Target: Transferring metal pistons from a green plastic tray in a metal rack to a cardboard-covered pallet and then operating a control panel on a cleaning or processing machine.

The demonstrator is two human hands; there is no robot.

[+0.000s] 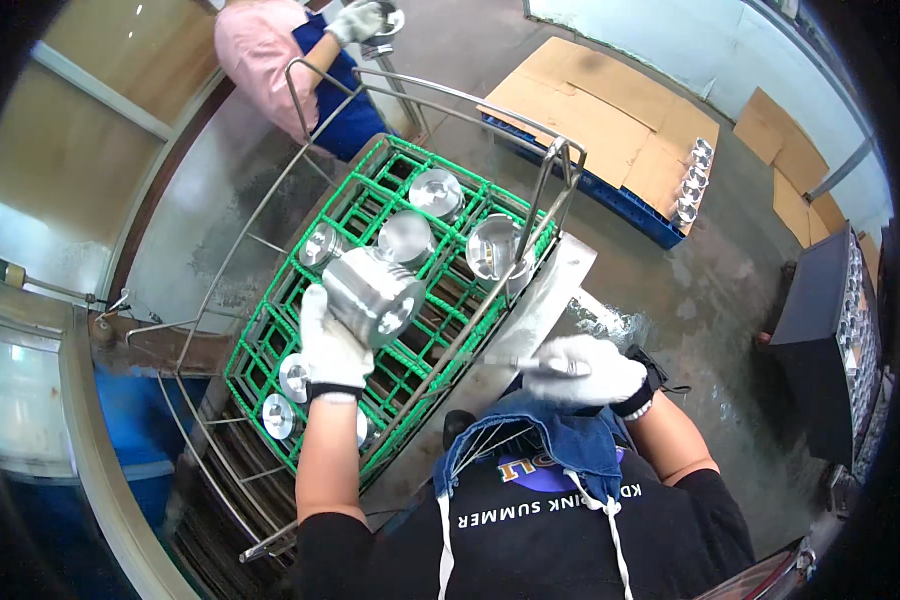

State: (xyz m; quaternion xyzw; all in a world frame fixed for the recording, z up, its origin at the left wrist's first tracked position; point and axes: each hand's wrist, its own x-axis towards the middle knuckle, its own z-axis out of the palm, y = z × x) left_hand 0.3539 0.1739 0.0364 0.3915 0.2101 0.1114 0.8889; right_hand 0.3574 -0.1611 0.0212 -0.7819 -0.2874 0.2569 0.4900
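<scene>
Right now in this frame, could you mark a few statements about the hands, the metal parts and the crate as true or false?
1. The left hand holds a shiny metal cylinder. True.
2. The crate is red. False: it is green.
3. The right hand is bare. False: it wears a white glove and grips a thin metal rod.
4. Several metal parts sit in the crate's compartments. True.
5. Flattened cardboard lies on a blue pallet. True.

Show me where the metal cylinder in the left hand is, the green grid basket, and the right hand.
metal cylinder (373, 293), head view, on its shiny side wall.
green grid basket (370, 192), head view, on its far rim.
right hand (592, 368), head view, on the glove's back.
</scene>
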